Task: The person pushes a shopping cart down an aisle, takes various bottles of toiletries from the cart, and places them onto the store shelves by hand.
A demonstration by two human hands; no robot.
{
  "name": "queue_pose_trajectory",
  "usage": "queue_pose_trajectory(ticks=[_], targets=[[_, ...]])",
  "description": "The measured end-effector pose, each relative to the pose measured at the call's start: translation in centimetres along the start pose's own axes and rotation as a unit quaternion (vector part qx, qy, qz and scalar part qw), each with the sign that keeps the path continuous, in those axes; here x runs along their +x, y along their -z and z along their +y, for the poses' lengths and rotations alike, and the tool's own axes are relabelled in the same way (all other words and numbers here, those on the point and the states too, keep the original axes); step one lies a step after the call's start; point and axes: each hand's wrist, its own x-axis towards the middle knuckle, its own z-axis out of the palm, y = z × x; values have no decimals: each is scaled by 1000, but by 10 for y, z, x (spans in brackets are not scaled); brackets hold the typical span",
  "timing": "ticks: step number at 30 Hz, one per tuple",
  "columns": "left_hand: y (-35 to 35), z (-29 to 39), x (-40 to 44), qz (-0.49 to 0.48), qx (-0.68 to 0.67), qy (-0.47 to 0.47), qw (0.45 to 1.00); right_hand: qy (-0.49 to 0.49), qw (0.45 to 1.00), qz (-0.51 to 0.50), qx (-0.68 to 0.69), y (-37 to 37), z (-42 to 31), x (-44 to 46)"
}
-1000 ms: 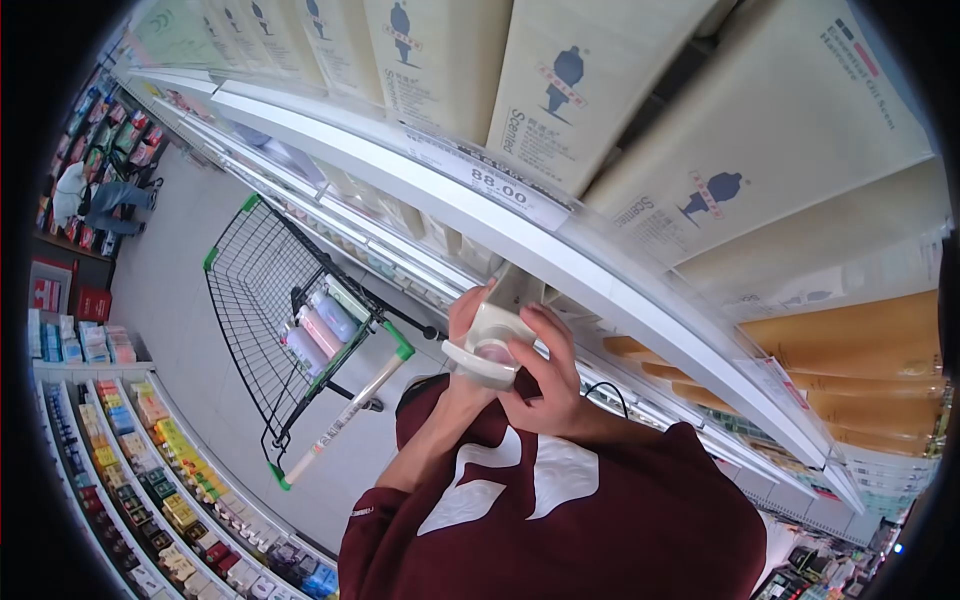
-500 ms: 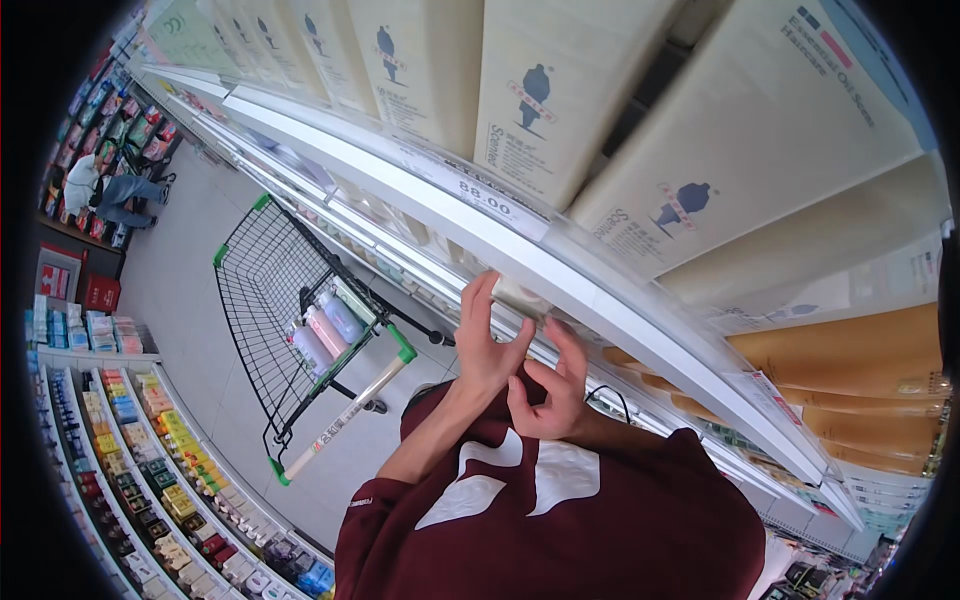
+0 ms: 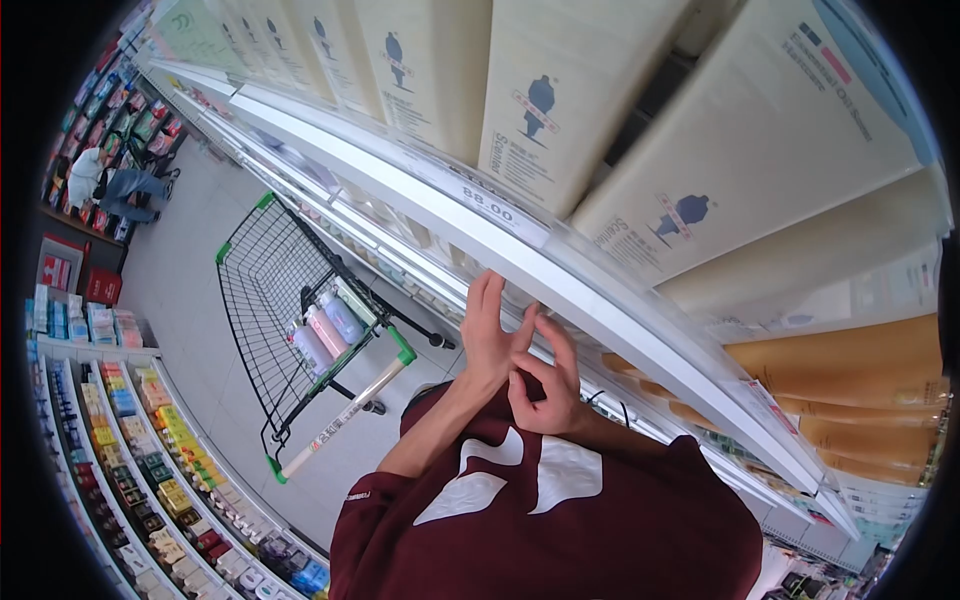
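Note:
My left hand (image 3: 487,338) is raised under the edge of the white shelf (image 3: 400,205), fingers stretched and apart, nothing visible in it. Close beside it on the right, my right hand (image 3: 550,385) has loosely bent, spread fingers and also shows nothing held. The fingertips of both hands nearly meet. Just behind them, below the shelf edge, a pale item (image 3: 516,298) is mostly hidden. Large cream bottles (image 3: 540,110) printed with a blue figure stand on the shelf above, over a price label (image 3: 488,205) reading 88.00.
A black wire cart (image 3: 275,290) with green corners stands to the left, holding pink (image 3: 326,330) and lavender bottles. Orange bottles (image 3: 850,365) line the shelf at right. Stocked shelves (image 3: 150,470) run along the lower left. A person (image 3: 115,187) is farther down the aisle.
One second ago both hands held a cream pump bottle. It had left them by the half-second frame. Since then the right hand has shifted slightly closer to the left.

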Motion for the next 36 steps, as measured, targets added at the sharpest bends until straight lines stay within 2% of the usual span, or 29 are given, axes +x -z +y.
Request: queue_pose_trajectory(ticks=[4, 15, 19, 21, 23, 26, 28, 29, 30, 33, 34, 35, 36], targets=[[-1, -1, -2, -5, 10, 14, 1000, -5, 1000, -19, 6, 0, 0, 5], [-6, -12, -5, 33, 20, -53, 998, -8, 997, -58, 42, -6, 4, 5], [-2, -15, -6, 40, 20, -50, 998, -8, 996, -68, 60, -11, 4, 9], [8, -18, -9, -1, -29, -31, 999, -24, 994, -82, 75, -13, 3, 8], [24, -29, -17, 3, -4, -14, 1000, -23, 992, -90, 84, -17, 3, 9], [66, -56, -35, 1, 41, 20, 999, -45, 989, -106, 93, -29, 1, 11], [111, -82, -56, 10, 96, 111, 989, -54, 983, -144, 104, -41, 1, 16], [137, -98, -67, 31, 147, 125, 981, -47, 981, -150, 112, -50, 1, 17], [168, -117, -82, 45, 197, 143, 969, -53, 972, -199, 116, -59, 2, 17], [271, -166, -137, 58, 286, 296, 910, -47, 946, -295, 126, -93, -4, 21], [302, -181, -159, 71, 319, 325, 887, -44, 933, -336, 125, -106, -6, 24], [333, -202, -187, 76, 365, 313, 874, -64, 907, -393, 140, -124, -4, 18], [360, -221, -211, 61, 414, 343, 841, -51, 906, -396, 142, -145, -3, 12]])
